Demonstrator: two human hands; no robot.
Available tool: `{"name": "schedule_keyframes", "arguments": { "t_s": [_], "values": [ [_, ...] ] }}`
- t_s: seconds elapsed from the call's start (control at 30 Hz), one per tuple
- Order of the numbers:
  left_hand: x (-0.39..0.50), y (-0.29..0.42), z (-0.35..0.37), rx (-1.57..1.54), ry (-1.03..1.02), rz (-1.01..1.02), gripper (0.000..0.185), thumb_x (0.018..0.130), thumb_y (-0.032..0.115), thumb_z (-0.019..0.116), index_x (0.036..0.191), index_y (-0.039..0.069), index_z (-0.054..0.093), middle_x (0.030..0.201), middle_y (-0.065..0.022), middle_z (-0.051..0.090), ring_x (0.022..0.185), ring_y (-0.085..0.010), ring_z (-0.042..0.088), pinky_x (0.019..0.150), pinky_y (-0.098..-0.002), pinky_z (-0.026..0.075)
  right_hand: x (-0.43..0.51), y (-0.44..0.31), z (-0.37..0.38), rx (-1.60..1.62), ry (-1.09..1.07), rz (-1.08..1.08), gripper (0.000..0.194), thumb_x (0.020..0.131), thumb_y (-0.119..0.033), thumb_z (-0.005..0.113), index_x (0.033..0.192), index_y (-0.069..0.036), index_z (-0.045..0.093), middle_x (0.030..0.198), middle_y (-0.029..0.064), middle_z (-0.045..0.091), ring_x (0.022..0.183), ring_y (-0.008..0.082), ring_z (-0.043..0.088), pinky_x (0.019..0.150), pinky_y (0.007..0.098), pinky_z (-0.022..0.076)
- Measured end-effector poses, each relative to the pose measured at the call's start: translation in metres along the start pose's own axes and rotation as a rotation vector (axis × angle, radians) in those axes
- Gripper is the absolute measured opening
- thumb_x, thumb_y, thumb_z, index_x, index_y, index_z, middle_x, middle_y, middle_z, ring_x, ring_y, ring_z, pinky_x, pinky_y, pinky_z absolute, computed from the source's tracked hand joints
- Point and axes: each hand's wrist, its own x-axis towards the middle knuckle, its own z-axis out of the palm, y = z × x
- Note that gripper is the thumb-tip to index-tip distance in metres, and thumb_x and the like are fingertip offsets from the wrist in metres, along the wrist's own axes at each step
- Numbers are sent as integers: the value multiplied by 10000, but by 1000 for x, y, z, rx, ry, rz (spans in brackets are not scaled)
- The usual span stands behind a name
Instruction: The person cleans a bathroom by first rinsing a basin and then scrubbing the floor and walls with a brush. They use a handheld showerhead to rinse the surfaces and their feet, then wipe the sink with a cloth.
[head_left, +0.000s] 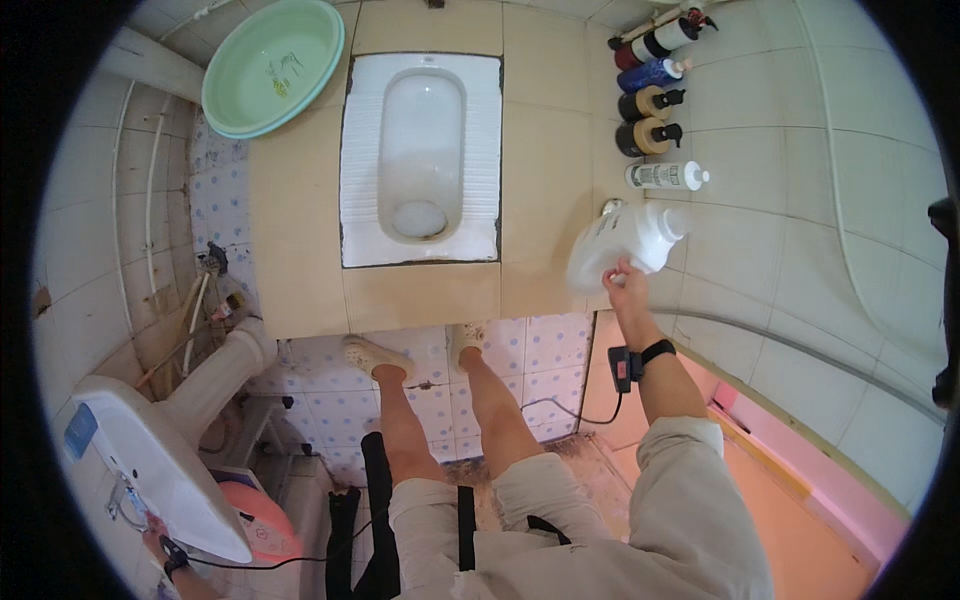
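Observation:
My right hand (624, 289) is at the side of a large white plastic jug (622, 240) with a white cap, its fingers on the lower part of the jug. The jug stands on the beige tiled step beside the wall. At the far lower left, my left hand (156, 531) is at the faucet (124, 501) of the white washbasin (165, 480), near a small blue and white item; its fingers are too small and blurred to read. A white squat toilet (421, 157) lies set in the step in front of me.
Green plastic basins (274, 67) sit at the upper left. Several pump bottles (643, 139) and a white bottle (664, 175) line the right wall. A drainpipe (225, 375) and a pink basin (259, 521) are by the washbasin. A cable runs from my right wrist.

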Motion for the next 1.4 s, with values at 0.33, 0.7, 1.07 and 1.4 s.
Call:
{"name": "schedule_keyframes", "arguments": {
  "t_s": [0.33, 0.7, 1.07, 1.4],
  "values": [
    [-43, -8, 5, 202, 40, 88, 538, 942, 153, 453, 1408, -31, 257, 1359, -159, 413, 1106, -197, 492, 943, -396, 441, 82, -22, 51, -872, -99, -442, 57, 841, -85, 578, 856, -33, 560, 890, 62, 548, 811, 177, 508, 733, 319, 459],
    [-67, 58, -18, 705, 406, 295, 779, 789, 621, 600, 1348, 138, 355, 1282, -76, 381, 1068, -248, 443, 936, -368, 383, 135, 10, 3, -385, -313, -74, 246, 895, -177, 564, 1091, -40, 509, 1049, 84, 529, 969, 178, 505, 825, 337, 519],
    [40, 129, -41, 994, 247, 51, 718, 839, 661, 476, 1353, 176, 354, 1158, -108, 490, 966, -202, 540, 840, -337, 454, -123, 82, 48, -457, -221, 448, 379, 834, -153, 631, 1156, -172, 430, 1036, 35, 534, 905, 208, 558, 761, 440, 483],
    [63, 94, -4, 763, 3, 489, 354, 849, 142, 505, 1195, 146, 430, 819, -22, 519, 655, -116, 493, 536, -254, 427, -223, 87, 157, -666, -500, 408, 204, 875, -175, 566, 1066, -151, 495, 1061, 13, 523, 989, 195, 541, 775, 382, 473]
  ]
}}
